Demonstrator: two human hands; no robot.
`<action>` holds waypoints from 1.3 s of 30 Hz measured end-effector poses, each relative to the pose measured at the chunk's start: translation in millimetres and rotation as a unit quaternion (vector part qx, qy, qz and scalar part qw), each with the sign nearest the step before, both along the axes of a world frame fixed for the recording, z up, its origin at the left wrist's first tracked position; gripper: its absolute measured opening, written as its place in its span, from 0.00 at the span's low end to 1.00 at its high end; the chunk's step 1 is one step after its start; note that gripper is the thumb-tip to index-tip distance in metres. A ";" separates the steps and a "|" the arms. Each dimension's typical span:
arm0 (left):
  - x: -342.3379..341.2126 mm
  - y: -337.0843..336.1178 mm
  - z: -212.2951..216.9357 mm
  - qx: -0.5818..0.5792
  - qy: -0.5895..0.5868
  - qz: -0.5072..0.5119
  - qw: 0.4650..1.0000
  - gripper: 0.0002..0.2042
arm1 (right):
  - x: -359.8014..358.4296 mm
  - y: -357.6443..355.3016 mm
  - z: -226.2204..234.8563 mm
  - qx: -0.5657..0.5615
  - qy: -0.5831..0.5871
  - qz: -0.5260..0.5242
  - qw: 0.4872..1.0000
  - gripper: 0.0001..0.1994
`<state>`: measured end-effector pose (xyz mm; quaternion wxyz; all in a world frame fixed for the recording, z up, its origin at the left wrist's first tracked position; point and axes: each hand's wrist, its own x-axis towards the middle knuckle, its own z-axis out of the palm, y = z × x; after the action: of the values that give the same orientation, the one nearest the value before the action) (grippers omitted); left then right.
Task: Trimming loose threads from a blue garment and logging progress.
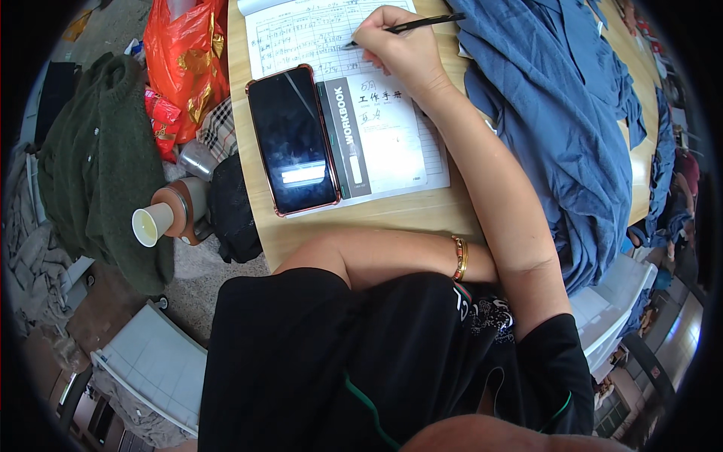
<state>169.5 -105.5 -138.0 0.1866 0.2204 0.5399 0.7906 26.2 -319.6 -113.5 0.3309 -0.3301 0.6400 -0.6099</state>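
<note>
Bare table [392, 215] lies before my forearm; phone [292, 139] blocks left, blue cloth [561, 113] crowds right.

A single head-worn fisheye view looks steeply down from close above onto the wooden worktop [422, 215] and the person's own lap, forearms entering from below; edges curve toward a dark round rim.
</note>
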 end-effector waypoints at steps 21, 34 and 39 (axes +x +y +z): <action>-47.0 32.9 39.6 -0.112 0.237 0.003 0.965 0.13 | 44.9 253.4 260.2 0.170 0.719 -0.119 0.663 0.05; -13.4 48.5 74.0 -0.147 0.333 0.046 0.930 0.04 | 180.6 449.3 150.8 0.323 0.285 -0.322 0.843 0.19; -9.7 59.2 73.5 -0.148 0.340 0.024 0.929 0.06 | 179.9 464.2 108.1 0.145 0.237 -0.348 0.896 0.16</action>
<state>159.8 -46.2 -64.5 0.0038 0.4328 0.6866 0.5841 206.2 144.6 -5.5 -0.0196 -0.1699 0.8545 -0.4905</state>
